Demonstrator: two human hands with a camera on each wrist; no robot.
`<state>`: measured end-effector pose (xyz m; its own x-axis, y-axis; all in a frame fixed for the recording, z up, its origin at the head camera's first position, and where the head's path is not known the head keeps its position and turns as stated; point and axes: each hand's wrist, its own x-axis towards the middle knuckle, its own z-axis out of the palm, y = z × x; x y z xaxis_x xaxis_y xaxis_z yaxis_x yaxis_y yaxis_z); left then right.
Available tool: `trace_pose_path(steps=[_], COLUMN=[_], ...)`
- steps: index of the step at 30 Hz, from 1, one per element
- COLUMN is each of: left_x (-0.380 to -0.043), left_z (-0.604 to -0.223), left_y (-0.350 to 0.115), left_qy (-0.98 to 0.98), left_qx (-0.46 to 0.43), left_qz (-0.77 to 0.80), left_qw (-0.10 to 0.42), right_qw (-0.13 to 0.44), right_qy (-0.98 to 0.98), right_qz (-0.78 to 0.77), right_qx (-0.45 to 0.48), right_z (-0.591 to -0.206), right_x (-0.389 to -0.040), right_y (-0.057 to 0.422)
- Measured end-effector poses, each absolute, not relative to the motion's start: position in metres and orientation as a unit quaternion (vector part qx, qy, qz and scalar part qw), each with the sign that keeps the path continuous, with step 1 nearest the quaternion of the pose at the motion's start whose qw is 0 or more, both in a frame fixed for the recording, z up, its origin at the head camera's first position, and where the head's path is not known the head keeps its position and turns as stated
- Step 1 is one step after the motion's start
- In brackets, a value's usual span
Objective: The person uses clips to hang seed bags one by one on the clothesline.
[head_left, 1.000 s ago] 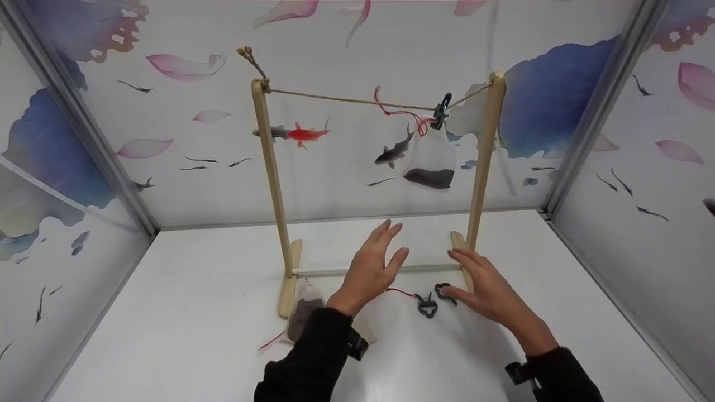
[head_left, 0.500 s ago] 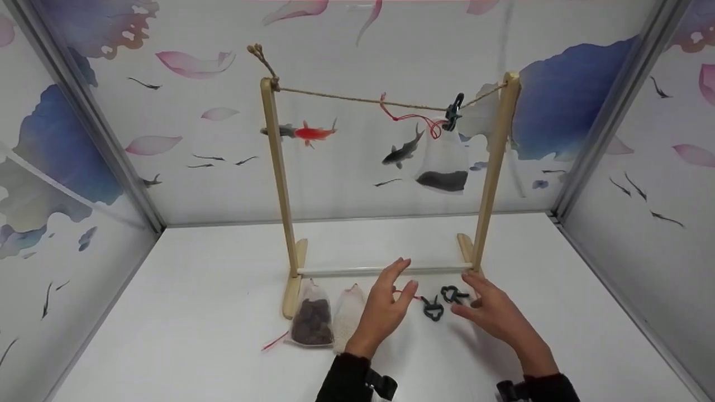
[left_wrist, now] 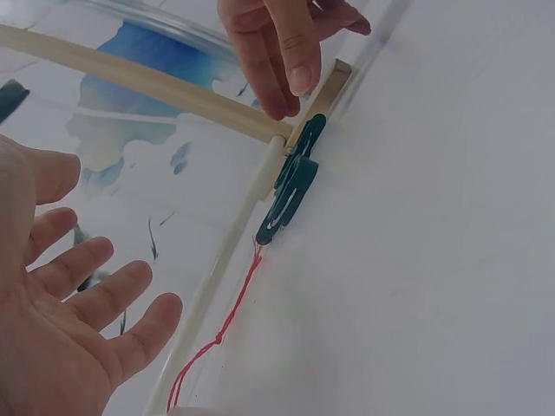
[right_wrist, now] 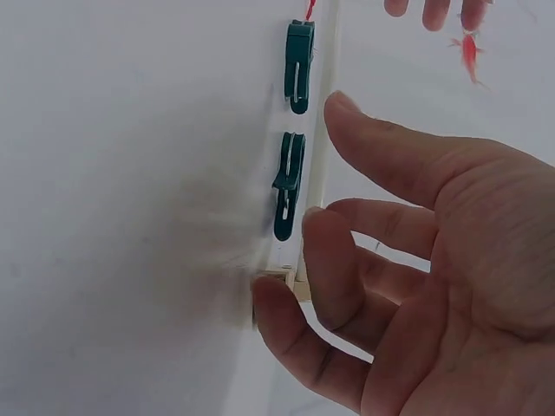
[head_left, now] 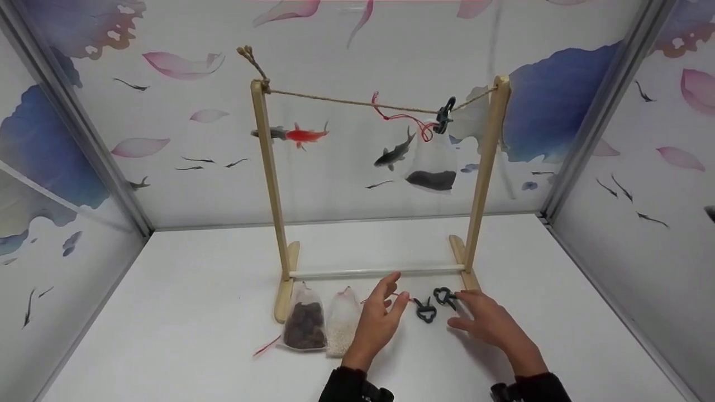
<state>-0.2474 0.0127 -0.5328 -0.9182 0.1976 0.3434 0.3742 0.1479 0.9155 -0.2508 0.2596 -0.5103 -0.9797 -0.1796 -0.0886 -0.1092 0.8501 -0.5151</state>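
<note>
My left hand (head_left: 377,324) hovers over the table between a mesh bag of white grains (head_left: 338,329) and the dark green clips, its fingers spread and holding nothing. Beside the farther green clip (head_left: 444,296), my right hand (head_left: 494,321) is held with bent, relaxed fingers and nothing in them. The nearer green clip (head_left: 425,311) lies just left of it, with a red cord (left_wrist: 232,312) by its end. In the right wrist view a gap shows between the right thumb and the clips. A mesh bag with dark contents (head_left: 305,326) lies left of the white one.
A wooden frame (head_left: 271,178) stands behind the hands, with a twine line (head_left: 346,100) across its top and a pale crossbar (head_left: 374,273) low down. From the twine hangs another bag (head_left: 433,167), held by a green clip (head_left: 444,115). Printed panels (head_left: 195,184) enclose the table.
Both hands have come down and back toward the table from in front of the frame. The two bags on the left are more exposed now. The clips and hanging bag stay put.
</note>
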Motion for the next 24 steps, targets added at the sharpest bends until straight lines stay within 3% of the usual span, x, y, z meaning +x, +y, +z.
trace_pose_path(steps=[10,24], left_x=[-0.2427,-0.2413], left_z=[-0.5330,-0.5347], left_y=[0.0082,0.0100], left_qy=[-0.768,-0.786], left_qx=[-0.209,-0.229], left_qz=[-0.604,-0.574], left_qw=[0.034,0.020], right_qw=[0.044,0.088], right_qy=[0.964,0.965], right_qz=[-0.248,-0.246], right_qx=[-0.081,-0.019], right_z=[-0.5135,-0.5136], right_x=[-0.2494,-0.2512], right_y=[0.2573,0.2583])
